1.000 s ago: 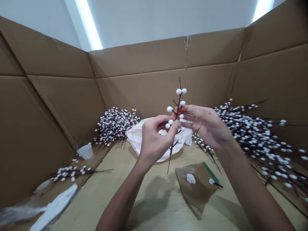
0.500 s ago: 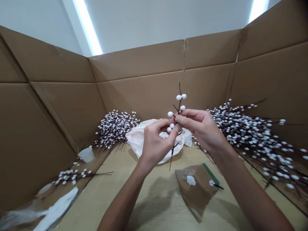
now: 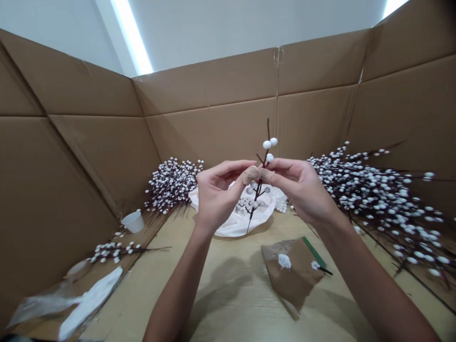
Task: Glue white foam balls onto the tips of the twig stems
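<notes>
Between my two hands stands a dark brown berry stem with round white berries, upright and leaning slightly right at the top. My left hand pinches at its middle from the left, and its taped thumb hides a berry or twig there. From the other side my right hand holds the same stem between taped thumb and fingers. Above the fingers several white berries show, and more hang below near the stem's lower end. Behind the stem lies a white plastic bag with loose white berries in it.
Bundles of white-berry stems lie at the back left and right. A brown sheet holds white paste and a dark-tipped stick. At left are a white cup, a small sprig and a white tube-like pouch. Cardboard walls surround the table.
My left hand has moved up along the stem, its thumb now level with the right thumb. The lower berries are uncovered. The view has shifted slightly.
</notes>
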`<act>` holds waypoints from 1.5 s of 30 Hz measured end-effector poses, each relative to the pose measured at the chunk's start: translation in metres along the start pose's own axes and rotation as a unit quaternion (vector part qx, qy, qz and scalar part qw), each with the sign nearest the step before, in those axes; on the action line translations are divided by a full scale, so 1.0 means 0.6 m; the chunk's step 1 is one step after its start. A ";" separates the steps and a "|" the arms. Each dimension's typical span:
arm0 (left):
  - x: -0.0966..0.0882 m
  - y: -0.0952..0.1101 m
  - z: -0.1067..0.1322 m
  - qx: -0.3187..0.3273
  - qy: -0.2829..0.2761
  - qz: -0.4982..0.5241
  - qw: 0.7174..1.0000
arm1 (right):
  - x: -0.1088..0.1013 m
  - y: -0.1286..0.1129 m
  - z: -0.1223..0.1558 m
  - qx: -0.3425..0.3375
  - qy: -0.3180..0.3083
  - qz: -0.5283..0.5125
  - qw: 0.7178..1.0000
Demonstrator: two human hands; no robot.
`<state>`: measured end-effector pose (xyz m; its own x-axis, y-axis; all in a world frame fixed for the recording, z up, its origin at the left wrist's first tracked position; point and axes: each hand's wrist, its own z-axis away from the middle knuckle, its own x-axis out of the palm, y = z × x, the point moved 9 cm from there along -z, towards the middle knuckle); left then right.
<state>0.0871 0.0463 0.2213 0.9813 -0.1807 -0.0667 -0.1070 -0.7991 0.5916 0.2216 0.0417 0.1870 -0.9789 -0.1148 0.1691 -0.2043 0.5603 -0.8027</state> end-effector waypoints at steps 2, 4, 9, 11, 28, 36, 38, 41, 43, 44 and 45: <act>0.002 -0.002 0.001 0.004 -0.005 -0.002 1.000 | 0.000 -0.002 0.000 -0.007 -0.001 0.005 1.000; 0.005 -0.003 0.001 0.004 -0.012 0.000 1.000 | 0.001 -0.004 0.000 -0.013 -0.005 0.000 1.000; 0.012 0.002 0.006 0.018 -0.005 0.010 1.000 | 0.006 -0.012 0.003 -0.028 0.014 0.000 1.000; 0.013 0.007 0.007 0.030 -0.001 -0.003 1.000 | 0.005 -0.018 0.005 -0.044 0.034 0.022 0.998; -0.111 0.057 0.002 0.070 0.147 -0.071 0.984 | -0.020 -0.043 0.029 -0.067 0.063 0.076 0.993; -0.199 -0.047 0.042 -0.094 0.108 -0.189 0.972 | -0.040 -0.056 0.046 -0.081 0.097 0.063 0.990; -0.272 -0.068 0.071 -0.135 0.137 -0.274 0.942 | -0.044 -0.053 0.048 -0.075 0.101 0.064 0.990; -0.398 -0.083 0.122 -0.217 0.186 -0.444 0.849 | -0.044 -0.049 0.051 -0.077 0.098 0.082 0.989; -0.467 -0.099 0.154 -0.290 0.177 -0.512 0.789 | -0.042 -0.046 0.053 -0.075 0.095 0.093 0.988; -0.493 -0.105 0.166 -0.308 0.173 -0.522 0.776 | -0.040 -0.045 0.054 -0.072 0.092 0.095 0.989; -0.516 -0.113 0.177 -0.326 0.166 -0.529 0.766 | -0.038 -0.044 0.055 -0.072 0.087 0.096 0.989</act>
<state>-0.2264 0.0958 0.1166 0.4611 0.6131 -0.6415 0.7726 0.0781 0.6300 0.2491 0.0023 0.1858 -0.9818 0.1409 0.1275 -0.0001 0.6706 -0.7418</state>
